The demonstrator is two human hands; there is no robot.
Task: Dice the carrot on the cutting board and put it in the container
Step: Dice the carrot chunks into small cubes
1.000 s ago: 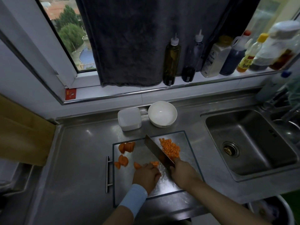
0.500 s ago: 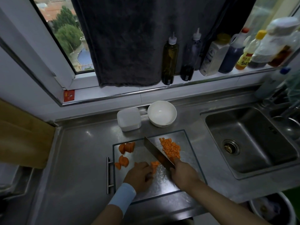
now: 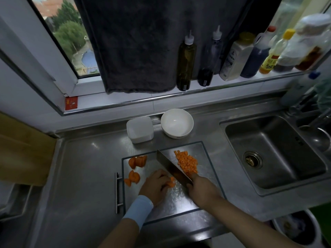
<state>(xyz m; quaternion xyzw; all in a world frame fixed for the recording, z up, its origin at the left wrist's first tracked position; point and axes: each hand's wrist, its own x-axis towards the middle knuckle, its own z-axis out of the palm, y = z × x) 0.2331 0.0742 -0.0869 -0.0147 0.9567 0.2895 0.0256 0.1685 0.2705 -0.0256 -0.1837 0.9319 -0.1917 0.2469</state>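
Left hand point(image 3: 156, 185) curled, pinning carrot piece point(image 3: 171, 183) on board point(image 3: 206, 158), having slid back from blade since a second ago. Right hand point(image 3: 202, 191) gripping knife point(image 3: 172, 167), chopping. Dice pile point(image 3: 187, 161) growing; chunks point(image 3: 136, 167) waiting; container point(image 3: 139, 129) untouched.

Carrot pieces point(image 3: 134, 162) and the diced heap point(image 3: 187, 162) are bright orange. The cutting board point(image 3: 206, 158) is grey metal with a mottled sheen and a dark border. The knife blade point(image 3: 172, 167) is dark steel. The container point(image 3: 140, 129) and bowl point(image 3: 177, 123) are white. A wristband point(image 3: 138, 209) is pale blue. The hanging towel point(image 3: 136, 43) appears charcoal grey, though light is dim.
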